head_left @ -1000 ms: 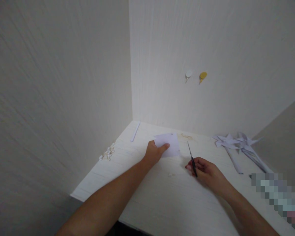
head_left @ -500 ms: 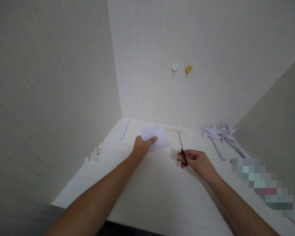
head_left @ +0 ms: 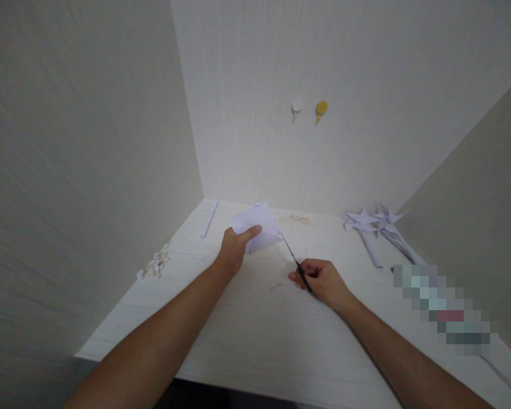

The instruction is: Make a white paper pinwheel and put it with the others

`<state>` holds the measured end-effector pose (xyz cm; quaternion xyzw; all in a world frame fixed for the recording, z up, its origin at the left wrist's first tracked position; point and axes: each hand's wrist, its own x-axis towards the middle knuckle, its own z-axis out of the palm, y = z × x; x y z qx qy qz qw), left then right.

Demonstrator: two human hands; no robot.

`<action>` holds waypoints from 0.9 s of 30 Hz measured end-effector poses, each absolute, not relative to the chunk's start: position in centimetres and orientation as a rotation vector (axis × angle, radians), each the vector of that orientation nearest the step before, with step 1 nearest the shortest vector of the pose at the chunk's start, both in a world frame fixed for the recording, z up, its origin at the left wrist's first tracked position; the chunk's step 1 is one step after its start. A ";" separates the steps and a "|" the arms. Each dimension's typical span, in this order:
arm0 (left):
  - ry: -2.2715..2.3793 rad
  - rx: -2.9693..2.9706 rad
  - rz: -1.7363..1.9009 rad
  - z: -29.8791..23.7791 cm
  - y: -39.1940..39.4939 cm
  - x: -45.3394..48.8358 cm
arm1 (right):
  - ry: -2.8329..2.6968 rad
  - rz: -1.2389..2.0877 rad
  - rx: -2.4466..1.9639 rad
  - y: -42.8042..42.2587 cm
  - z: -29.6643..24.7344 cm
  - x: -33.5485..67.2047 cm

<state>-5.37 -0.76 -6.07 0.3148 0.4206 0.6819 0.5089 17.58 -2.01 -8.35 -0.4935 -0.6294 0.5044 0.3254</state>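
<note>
My left hand [head_left: 235, 249] pinches a pale square sheet of paper [head_left: 262, 218], its thumb lying on top. The sheet is held above the table with a corner pointing right. In my right hand [head_left: 317, 278] is a pair of black-handled scissors [head_left: 292, 254]. Their blades slant up and left, and the tips meet the paper's right corner in view; whether they touch it I cannot tell. A rolled paper stick [head_left: 209, 218] lies to the left of the sheet. On the right lie paper pinwheels [head_left: 361, 220] with rolled paper handles.
The white table [head_left: 238, 341] is bounded by walls on three sides. Small white-tipped sticks [head_left: 155, 264] are heaped at its left edge. A blurred-out item [head_left: 440, 309] lies at right. A white hook [head_left: 297, 106] and a yellow hook [head_left: 321, 108] hang on the back wall.
The scissors have moved left and tilted toward the paper, their tips now at its right corner. The sheet has turned in my left hand. The whole view has shifted slightly.
</note>
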 end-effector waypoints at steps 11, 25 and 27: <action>1.031 0.748 1.653 -6.0 -0.6 -5.4 | -1.635 1.346 -1.295 -2.1 -8.5 17.3; 1.044 0.761 1.641 -6.0 -0.7 -5.2 | -1.651 1.347 -1.249 -2.0 -8.5 17.5; 1.048 0.758 1.640 -6.0 -0.7 -5.2 | -1.650 1.355 -1.251 -2.0 -8.5 17.5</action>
